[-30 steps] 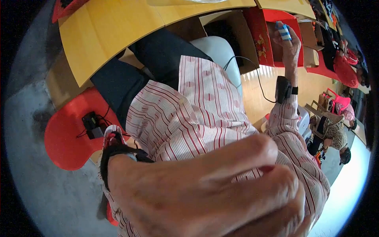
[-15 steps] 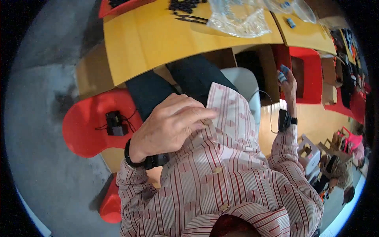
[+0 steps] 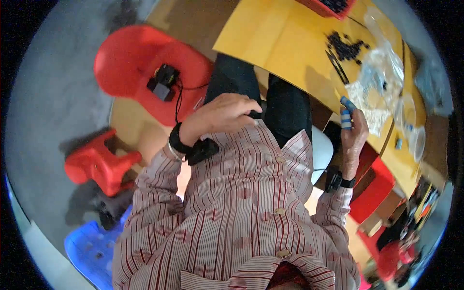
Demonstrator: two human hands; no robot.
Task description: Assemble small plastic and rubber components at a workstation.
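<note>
My left hand [image 3: 227, 113] is in front of my shirt, above my lap. Its fingers are curled, with a small dark patch [image 3: 254, 114] at the fingertips; whether that is a held thing I cannot make out. Over the near edge of the yellow table [image 3: 270, 36], my right hand [image 3: 356, 131] has its fingers extended and slightly bent. Blue and white wraps [image 3: 346, 118] cover two of its fingers. Beyond it lie black tweezers [image 3: 337, 66], a pile of small black pieces [image 3: 345, 47] and a clear plastic bag [image 3: 379, 79].
A red tray [image 3: 323, 8] of black pieces stands at the table's far side. Clear plastic cups [image 3: 416, 142] lie at the right. On my left are a red chair [image 3: 123, 58] bearing a black device [image 3: 163, 81] with a cable, a red stool [image 3: 104, 162] and a blue stool [image 3: 92, 249].
My view has turned left, so the table now appears further right. My right hand has risen from beside the table to its near edge. My left hand stays before my shirt.
</note>
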